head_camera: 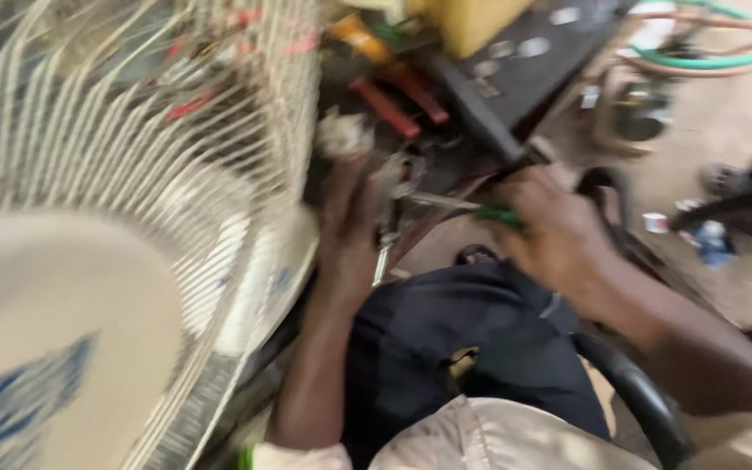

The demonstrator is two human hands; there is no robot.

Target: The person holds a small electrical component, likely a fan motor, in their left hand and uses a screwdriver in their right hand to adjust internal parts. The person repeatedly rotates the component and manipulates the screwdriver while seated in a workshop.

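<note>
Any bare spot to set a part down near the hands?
Bare sandy floor right of the right hand, bordered by hoses above and small litter. Crowded: fan grille fills the left; red-handled tools crowd above the left hand; screwdriver spans between the hands.

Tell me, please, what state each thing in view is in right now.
Fan grille: white wire, standing at left, blurred.
Screwdriver: green-handled, gripped in right hand, tip toward a metal part.
Left hand: closed around that metal part.
Red-handled pliers: lying unheld.

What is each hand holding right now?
Left hand: closed on a small grey metal part.
Right hand: closed on a green-handled screwdriver.
</note>
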